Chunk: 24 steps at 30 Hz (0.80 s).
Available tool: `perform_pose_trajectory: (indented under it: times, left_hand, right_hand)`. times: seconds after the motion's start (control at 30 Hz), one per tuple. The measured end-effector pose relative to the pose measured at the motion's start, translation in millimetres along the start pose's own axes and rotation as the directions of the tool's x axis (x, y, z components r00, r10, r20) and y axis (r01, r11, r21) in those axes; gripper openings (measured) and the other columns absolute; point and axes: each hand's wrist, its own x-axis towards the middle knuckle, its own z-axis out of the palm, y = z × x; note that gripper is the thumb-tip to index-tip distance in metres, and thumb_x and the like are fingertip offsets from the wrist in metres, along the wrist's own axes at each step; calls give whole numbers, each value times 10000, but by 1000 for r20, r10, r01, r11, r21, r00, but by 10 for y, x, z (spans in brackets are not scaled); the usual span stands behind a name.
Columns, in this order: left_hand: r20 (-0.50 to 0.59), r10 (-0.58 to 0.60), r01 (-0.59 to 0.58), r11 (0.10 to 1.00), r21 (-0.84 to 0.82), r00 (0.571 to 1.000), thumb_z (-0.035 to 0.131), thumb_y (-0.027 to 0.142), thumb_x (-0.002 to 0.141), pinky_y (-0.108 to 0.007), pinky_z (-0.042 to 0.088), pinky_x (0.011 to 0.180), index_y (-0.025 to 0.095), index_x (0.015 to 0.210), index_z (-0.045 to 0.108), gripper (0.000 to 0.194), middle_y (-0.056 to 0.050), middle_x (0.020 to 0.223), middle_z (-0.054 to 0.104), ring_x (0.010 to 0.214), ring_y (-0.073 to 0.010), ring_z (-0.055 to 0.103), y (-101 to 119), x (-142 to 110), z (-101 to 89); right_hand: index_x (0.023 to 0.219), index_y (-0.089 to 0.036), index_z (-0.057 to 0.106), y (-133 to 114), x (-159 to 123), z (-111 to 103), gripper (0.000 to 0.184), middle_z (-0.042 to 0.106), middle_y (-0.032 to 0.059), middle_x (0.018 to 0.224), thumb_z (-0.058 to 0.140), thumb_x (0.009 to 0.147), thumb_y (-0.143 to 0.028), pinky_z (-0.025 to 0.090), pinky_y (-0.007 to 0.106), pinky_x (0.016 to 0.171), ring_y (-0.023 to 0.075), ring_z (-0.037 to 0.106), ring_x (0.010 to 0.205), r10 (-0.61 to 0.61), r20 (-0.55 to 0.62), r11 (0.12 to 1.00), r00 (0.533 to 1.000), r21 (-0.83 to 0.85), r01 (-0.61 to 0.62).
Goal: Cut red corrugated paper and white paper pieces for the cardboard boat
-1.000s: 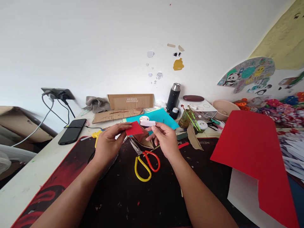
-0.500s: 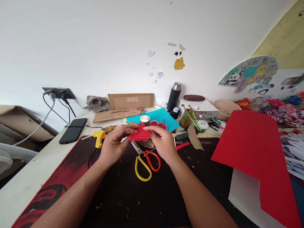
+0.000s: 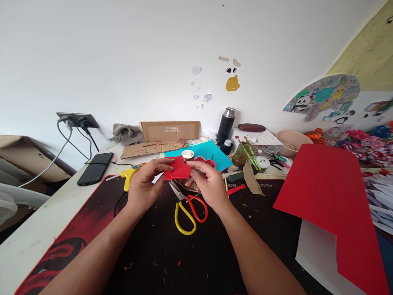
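A small piece of red corrugated paper is held up between my two hands, tilted, with its ridges showing. My left hand pinches its left side, fingers on top and thumb below. At the right edge, my right hand grips it between thumb and index finger. Under the hands, scissors with one yellow and one red handle lie on the black desk mat, blades pointing away. Beside my left hand lies a yellow glue gun, partly hidden by that hand.
Large red sheets lie at the right. Behind the hands are a teal sheet, small red paint pots, a black flask and cardboard. A phone rests at the left, and scraps dot the mat.
The red corrugated paper has moved slightly left and tilted, showing more of its ridged face. My right fingers have shifted along its right edge. The scissors stay put.
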Motion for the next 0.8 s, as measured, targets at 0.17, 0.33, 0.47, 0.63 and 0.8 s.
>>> perform_pose_trajectory:
  times: [0.17,0.33,0.47,0.63,0.8]
  left_hand:
    - [-19,107,-103,983,152,994,635,83,956,-402,612,1047,265,1028,774,240,-54,1243,848,1173,-242,792,8,0,-10]
    - [16,152,-152,965,216,988,595,77,941,-385,630,1013,266,990,777,267,-52,1227,861,1121,-237,815,68,13,-8]
    - [38,169,-173,961,218,985,578,77,961,-382,631,1012,266,988,773,273,-57,1219,863,1144,-235,810,78,11,-1]
    - [29,110,-113,985,134,993,612,123,988,-379,622,1038,251,1128,772,248,-70,1220,850,1171,-234,797,33,-5,18]
    - [26,38,-40,995,92,999,554,182,1051,-367,588,1030,252,1091,765,226,-61,1205,831,1149,-235,775,39,8,-47]
  right_hand:
    - [1180,-215,800,-37,17,-24,446,769,65,882,743,966,-603,464,259,432,210,772,625,53,-1,995,999,82,-53]
    - [1027,-207,745,-36,14,-31,505,655,-15,652,746,931,-703,431,231,422,182,712,533,137,89,984,987,100,-145]
    - [991,-206,712,-36,12,-21,425,690,-30,657,779,922,-620,430,225,442,109,572,443,141,104,986,985,78,-149]
    - [920,-205,693,-25,25,-23,383,677,-27,647,796,910,-574,377,225,422,95,516,437,110,86,989,990,93,-118]
    - [864,-217,662,-14,25,-33,385,588,-54,565,782,919,-579,371,235,419,109,503,432,94,15,990,995,101,-96]
